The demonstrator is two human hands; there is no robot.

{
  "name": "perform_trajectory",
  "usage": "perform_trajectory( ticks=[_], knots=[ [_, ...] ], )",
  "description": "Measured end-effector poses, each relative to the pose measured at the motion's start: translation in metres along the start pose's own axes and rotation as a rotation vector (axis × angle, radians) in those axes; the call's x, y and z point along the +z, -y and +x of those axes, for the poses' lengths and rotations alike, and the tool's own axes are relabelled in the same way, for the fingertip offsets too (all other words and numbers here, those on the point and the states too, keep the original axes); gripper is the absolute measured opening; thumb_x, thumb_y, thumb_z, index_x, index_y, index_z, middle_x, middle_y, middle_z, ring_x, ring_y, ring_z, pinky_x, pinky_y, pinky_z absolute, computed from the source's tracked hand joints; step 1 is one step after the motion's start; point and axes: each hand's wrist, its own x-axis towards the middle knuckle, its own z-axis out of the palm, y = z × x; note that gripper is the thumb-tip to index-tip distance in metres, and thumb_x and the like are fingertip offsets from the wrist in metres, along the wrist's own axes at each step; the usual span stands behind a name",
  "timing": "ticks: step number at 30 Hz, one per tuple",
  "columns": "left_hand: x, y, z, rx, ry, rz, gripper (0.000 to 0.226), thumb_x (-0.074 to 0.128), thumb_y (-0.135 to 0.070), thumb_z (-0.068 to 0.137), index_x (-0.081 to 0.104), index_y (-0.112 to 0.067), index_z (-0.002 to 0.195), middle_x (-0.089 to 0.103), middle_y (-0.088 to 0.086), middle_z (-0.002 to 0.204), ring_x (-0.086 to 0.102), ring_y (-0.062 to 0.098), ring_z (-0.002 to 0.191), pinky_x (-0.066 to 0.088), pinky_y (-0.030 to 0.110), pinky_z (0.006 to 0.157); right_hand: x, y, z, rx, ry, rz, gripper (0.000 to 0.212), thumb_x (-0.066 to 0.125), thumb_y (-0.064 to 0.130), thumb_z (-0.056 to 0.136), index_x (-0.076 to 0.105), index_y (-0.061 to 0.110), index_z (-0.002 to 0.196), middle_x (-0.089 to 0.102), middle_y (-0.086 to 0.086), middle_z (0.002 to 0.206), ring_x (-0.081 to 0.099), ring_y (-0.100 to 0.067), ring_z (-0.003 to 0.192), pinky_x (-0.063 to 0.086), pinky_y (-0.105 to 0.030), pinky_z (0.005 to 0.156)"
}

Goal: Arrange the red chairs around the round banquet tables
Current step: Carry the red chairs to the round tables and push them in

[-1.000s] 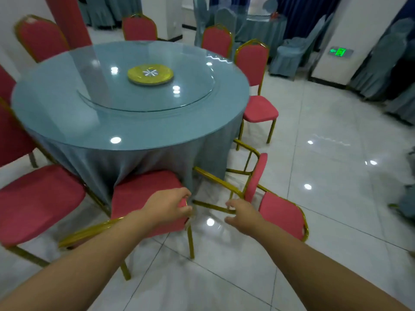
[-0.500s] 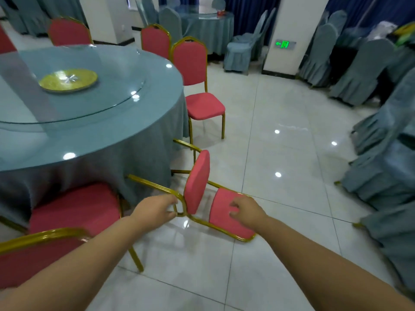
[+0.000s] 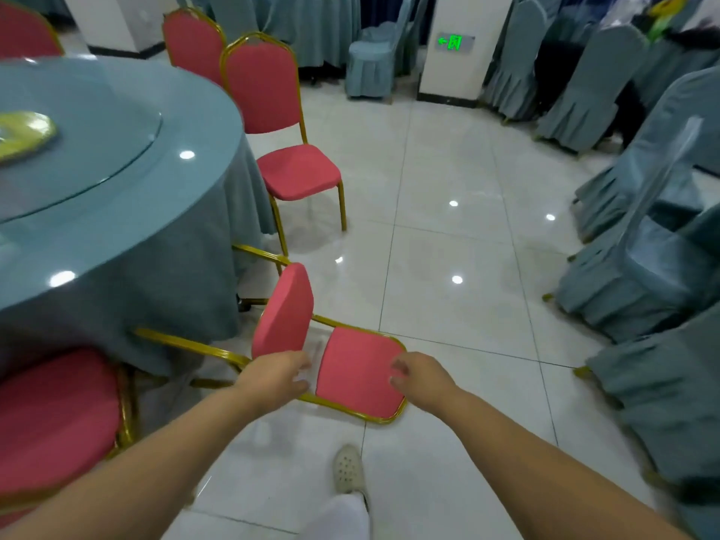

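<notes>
Fingers of the left hand curl loosely at the junction of seat and back of the tipped red chair, beside its gold frame, though I cannot tell whether they actually clamp on the tube. The right hand hovers over the chair's red backrest pad, its fingers bent and slightly apart, holding nothing that I can make out. That chair lies on its back on the white tiled floor, backrest flat on the tiles, seat standing up on edge, gold legs pointing toward the round bench draped in a blue-grey cloth. A glass turntable sits on the bench top with a yellow dish on it. 2 upright red chairs stand at the bench's far edge: the nearer upright chair just beyond the tipped one, the farther upright chair behind it. Another red seat shows at lower left, close against the cloth. Grey-covered chairs crowd the right side. A green exit sign glows on a white pillar, and a white shoe shows on the tiles below the hands.
</notes>
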Motion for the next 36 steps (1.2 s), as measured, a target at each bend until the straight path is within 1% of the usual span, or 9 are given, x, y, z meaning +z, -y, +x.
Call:
perform_trajectory(
  ticks=[4,6,12,15,20,25,29,31,36],
  knots=[
    [-0.005,-0.019,0.078,0.029,0.042,-0.056,0.036,0.054,-0.03,0.092,0.052,-0.023,0.127,0.062,-0.002,0.12,0.058,0.018,0.108,0.046,0.027,0.088,-0.047,-0.027,0.04,0.034,-0.015,-0.025,0.028,0.056,0.022,0.09,0.064,0.018,0.117,0.062,0.0,0.121,0.056,-0.018,0.113,0.046,-0.03,0.094],
    [-0.009,-0.029,0.115,0.044,0.047,-0.089,0.036,0.054,-0.03,0.092,0.053,-0.022,0.126,0.062,-0.002,0.122,0.058,0.017,0.109,0.046,0.027,0.088,-0.075,-0.039,0.061,0.078,-0.012,-0.044,0.028,0.055,0.021,0.091,0.063,0.015,0.117,0.061,-0.002,0.119,0.056,-0.018,0.111,0.046,-0.03,0.093],
    [-0.034,-0.056,0.207,0.072,0.08,-0.106,0.039,0.05,-0.029,0.093,0.05,-0.021,0.132,0.057,-0.002,0.13,0.055,0.015,0.117,0.042,0.026,0.091,-0.143,-0.061,0.128,0.161,-0.019,-0.059,0.031,0.055,0.025,0.091,0.06,0.018,0.122,0.061,0.0,0.12,0.058,-0.017,0.107,0.046,-0.027,0.09],
    [-0.048,-0.065,0.242,0.07,0.081,-0.102,0.037,0.051,-0.026,0.092,0.052,-0.021,0.129,0.058,-0.003,0.129,0.055,0.016,0.116,0.043,0.027,0.09,-0.163,-0.069,0.158,0.158,-0.015,-0.048,0.031,0.056,0.026,0.091,0.061,0.019,0.12,0.062,0.0,0.119,0.058,-0.017,0.106,0.047,-0.029,0.093],
    [-0.059,-0.075,0.289,0.017,0.056,-0.112,0.036,0.052,-0.026,0.092,0.052,-0.024,0.128,0.058,-0.005,0.129,0.055,0.015,0.116,0.043,0.027,0.089,-0.191,-0.081,0.213,0.097,0.044,-0.057,0.031,0.056,0.026,0.092,0.06,0.017,0.122,0.061,-0.001,0.12,0.058,-0.017,0.107,0.047,-0.029,0.093],
    [-0.046,-0.089,0.322,-0.113,0.021,-0.197,0.037,0.052,-0.022,0.092,0.052,-0.022,0.129,0.058,-0.004,0.13,0.055,0.015,0.116,0.044,0.027,0.09,-0.214,-0.1,0.28,-0.016,0.142,-0.13,0.031,0.055,0.026,0.093,0.06,0.016,0.122,0.06,-0.002,0.122,0.057,-0.018,0.108,0.046,-0.028,0.092],
    [-0.017,-0.116,0.34,-0.298,-0.006,-0.294,0.038,0.052,-0.022,0.094,0.05,-0.018,0.132,0.057,-0.002,0.131,0.053,0.014,0.119,0.038,0.022,0.088,-0.227,-0.126,0.331,-0.136,0.26,-0.185,0.029,0.055,0.024,0.093,0.061,0.016,0.12,0.061,-0.003,0.121,0.057,-0.018,0.107,0.047,-0.028,0.093],
    [0.004,-0.133,0.35,-0.4,-0.017,-0.357,0.038,0.052,-0.024,0.094,0.05,-0.018,0.132,0.056,-0.002,0.131,0.053,0.014,0.119,0.038,0.021,0.091,-0.232,-0.144,0.351,-0.188,0.323,-0.217,0.029,0.054,0.023,0.093,0.061,0.016,0.12,0.061,-0.002,0.119,0.058,-0.017,0.103,0.047,-0.026,0.088],
    [0.074,-0.176,0.373,-0.616,-0.026,-0.523,0.037,0.053,-0.027,0.094,0.051,-0.026,0.13,0.058,-0.007,0.129,0.057,0.012,0.114,0.045,0.024,0.09,-0.221,-0.198,0.392,-0.255,0.472,-0.395,0.031,0.049,0.023,0.094,0.059,0.018,0.124,0.06,-0.001,0.124,0.056,-0.016,0.113,0.043,-0.023,0.092]
  ],
)
